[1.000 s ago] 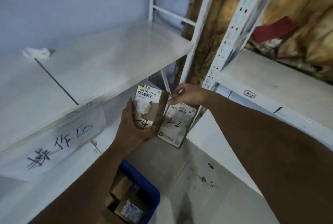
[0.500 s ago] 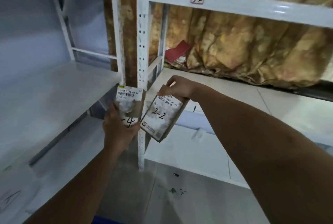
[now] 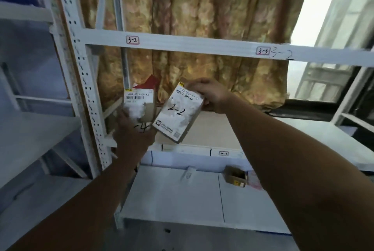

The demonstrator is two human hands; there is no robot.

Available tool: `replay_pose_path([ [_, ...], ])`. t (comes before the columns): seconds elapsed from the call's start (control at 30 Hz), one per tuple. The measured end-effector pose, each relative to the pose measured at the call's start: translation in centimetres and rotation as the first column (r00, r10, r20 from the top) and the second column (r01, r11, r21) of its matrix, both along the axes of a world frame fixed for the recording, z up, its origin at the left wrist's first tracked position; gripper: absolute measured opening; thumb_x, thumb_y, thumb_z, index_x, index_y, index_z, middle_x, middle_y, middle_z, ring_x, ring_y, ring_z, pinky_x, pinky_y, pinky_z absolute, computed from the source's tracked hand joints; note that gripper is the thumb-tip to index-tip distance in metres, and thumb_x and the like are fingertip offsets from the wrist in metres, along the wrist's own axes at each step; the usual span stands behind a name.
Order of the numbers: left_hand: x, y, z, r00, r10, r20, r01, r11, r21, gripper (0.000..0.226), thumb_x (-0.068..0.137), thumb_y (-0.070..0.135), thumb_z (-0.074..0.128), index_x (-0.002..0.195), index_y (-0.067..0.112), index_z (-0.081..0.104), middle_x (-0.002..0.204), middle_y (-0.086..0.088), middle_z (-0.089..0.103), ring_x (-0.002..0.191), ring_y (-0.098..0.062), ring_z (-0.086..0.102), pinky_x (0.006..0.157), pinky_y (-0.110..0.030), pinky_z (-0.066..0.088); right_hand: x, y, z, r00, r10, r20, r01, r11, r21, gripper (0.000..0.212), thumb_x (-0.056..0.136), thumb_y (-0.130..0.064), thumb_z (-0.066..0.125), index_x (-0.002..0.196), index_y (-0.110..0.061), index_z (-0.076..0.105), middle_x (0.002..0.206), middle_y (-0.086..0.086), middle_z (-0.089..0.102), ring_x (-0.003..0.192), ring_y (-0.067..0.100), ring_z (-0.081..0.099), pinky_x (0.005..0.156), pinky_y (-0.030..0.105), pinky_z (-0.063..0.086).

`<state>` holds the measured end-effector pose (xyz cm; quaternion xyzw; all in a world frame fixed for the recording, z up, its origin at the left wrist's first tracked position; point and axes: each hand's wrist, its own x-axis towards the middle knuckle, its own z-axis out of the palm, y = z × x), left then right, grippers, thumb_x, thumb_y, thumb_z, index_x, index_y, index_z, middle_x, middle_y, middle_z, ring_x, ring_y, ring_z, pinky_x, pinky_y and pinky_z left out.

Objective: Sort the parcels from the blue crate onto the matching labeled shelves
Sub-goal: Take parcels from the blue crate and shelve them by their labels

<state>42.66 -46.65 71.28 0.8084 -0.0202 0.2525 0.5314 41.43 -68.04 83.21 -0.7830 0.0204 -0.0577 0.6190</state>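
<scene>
Two small cardboard parcels are held up in front of a white metal shelving unit. The right-hand parcel (image 3: 178,112), tilted with its top leaning right, carries a white label with a barcode and "2-2" handwritten in black; the right hand (image 3: 210,94) pinches it by its upper right corner, fingers curled over the top edge. Just beside it, touching or nearly so, the left-hand parcel (image 3: 139,107) stands more upright, with a barcode label at its top, a torn white patch below, and a handwritten mark ending in "4" partly hidden; the left hand (image 3: 132,135) clasps it from below, thumb across its lower face. Behind both runs the upper shelf beam (image 3: 202,45), bearing a "3-2" tag (image 3: 132,40) on the left and a "3-3" tag (image 3: 262,51) further right with "3-2" scrawled beside it. A lower beam carries a small tag (image 3: 223,153) whose text is too blurred to read. On the bottom shelf (image 3: 172,194) an open brown box (image 3: 236,176) lies near the right. A gold patterned curtain (image 3: 202,8) hangs behind the racks, and something red (image 3: 149,84) peeks out above the left-hand parcel.
</scene>
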Motion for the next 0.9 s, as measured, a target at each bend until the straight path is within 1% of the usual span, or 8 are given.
replay_pose_path([
  [0.13, -0.8, -6.0, 4.1, 0.998, 0.057, 0.027, -0.059, 0.996, 0.066, 0.118, 0.058, 0.046, 0.082, 0.15, 0.014, 0.014, 0.147, -0.015, 0.033, 0.135, -0.04, 0.031, 0.107, -0.057, 0.032, -1.0, -4.7, 1.3, 0.965, -0.215, 0.152, 0.185, 0.964, 0.189, 0.049, 0.067, -0.043, 0.084, 0.098, -0.02, 0.054, 0.096, 0.007, 0.066, 0.082, 0.022, 0.066, 0.065, 0.034, 0.054],
  [0.2, -1.0, -9.7, 5.9, 0.995, 0.064, 0.073, -0.074, 0.989, 0.132, 0.119, 0.061, 0.04, 0.085, 0.151, 0.011, 0.011, 0.149, -0.017, 0.029, 0.136, -0.04, 0.028, 0.109, -0.057, 0.03, -1.2, -6.9, 1.8, 0.889, -0.407, 0.21, 0.341, 0.894, 0.291, 0.076, 0.045, -0.064, 0.082, 0.1, -0.029, 0.044, 0.114, 0.006, 0.061, 0.097, 0.025, 0.065, 0.077, 0.043, 0.057],
  [0.27, -1.3, -13.5, 8.0, 0.987, 0.062, 0.149, -0.087, 0.982, 0.166, 0.122, 0.06, 0.042, 0.086, 0.151, 0.014, 0.008, 0.149, -0.015, 0.029, 0.135, -0.038, 0.03, 0.107, -0.055, 0.034, -1.5, -9.0, 2.1, 0.829, -0.514, 0.22, 0.419, 0.832, 0.364, 0.085, 0.042, -0.073, 0.075, 0.106, -0.032, 0.036, 0.119, 0.002, 0.057, 0.104, 0.024, 0.061, 0.091, 0.048, 0.052],
  [0.37, -2.6, -18.8, 11.0, 0.968, 0.061, 0.242, -0.11, 0.975, 0.194, 0.122, 0.062, 0.039, 0.085, 0.153, 0.015, 0.006, 0.154, -0.011, 0.023, 0.138, -0.035, 0.026, 0.105, -0.049, 0.033, -2.3, -10.7, 2.2, 0.798, -0.528, 0.291, 0.421, 0.834, 0.357, 0.085, 0.059, -0.068, 0.068, 0.127, -0.03, 0.034, 0.13, 0.001, 0.054, 0.117, 0.025, 0.055, 0.102, 0.048, 0.044],
  [0.5, -3.6, -23.3, 14.4, 0.941, 0.072, 0.33, -0.145, 0.969, 0.201, 0.117, 0.065, 0.033, 0.08, 0.153, 0.013, 0.005, 0.153, -0.011, 0.025, 0.137, -0.034, 0.028, 0.105, -0.048, 0.031, -3.6, -13.4, 3.7, 0.766, -0.475, 0.433, 0.447, 0.878, 0.174, 0.116, 0.055, -0.07, 0.069, 0.149, -0.028, 0.015, 0.149, 0.001, 0.041, 0.136, 0.023, 0.04, 0.109, 0.048, 0.037],
  [0.6, -3.7, -25.1, 16.6, 0.916, 0.02, 0.401, -0.116, 0.97, 0.216, 0.119, 0.063, 0.036, 0.08, 0.152, 0.011, 0.005, 0.15, -0.012, 0.028, 0.134, -0.034, 0.032, 0.107, -0.049, 0.033, -4.6, -15.6, 5.0, 0.753, -0.446, 0.484, 0.469, 0.88, 0.08, 0.132, 0.048, -0.068, 0.076, 0.152, -0.025, 0.007, 0.149, 0.0, 0.04, 0.137, 0.026, 0.036, 0.109, 0.05, 0.036],
  [0.73, -4.4, -26.8, 18.8, 0.893, 0.004, 0.449, -0.126, 0.962, 0.242, 0.117, 0.066, 0.04, 0.079, 0.152, 0.011, 0.006, 0.153, -0.01, 0.023, 0.133, -0.032, 0.029, 0.106, -0.04, 0.027, -5.2, -17.2, 6.7, 0.735, -0.444, 0.512, 0.465, 0.88, 0.096, 0.139, 0.039, -0.071, 0.077, 0.15, -0.029, 0.007, 0.148, -0.005, 0.041, 0.137, 0.022, 0.038, 0.109, 0.052, 0.036],
  [0.9, -4.3, -28.0, 20.4, 0.845, 0.003, 0.536, -0.114, 0.978, 0.175, 0.112, 0.069, 0.033, 0.079, 0.152, 0.011, 0.007, 0.153, -0.01, 0.024, 0.136, -0.029, 0.025, 0.108, -0.036, 0.021, -4.7, -18.4, 9.4, 0.688, -0.466, 0.556, 0.489, 0.864, 0.119, 0.124, 0.061, -0.052, 0.085, 0.152, -0.014, 0.01, 0.152, 0.005, 0.03, 0.14, 0.023, 0.031, 0.113, 0.042, 0.032],
])
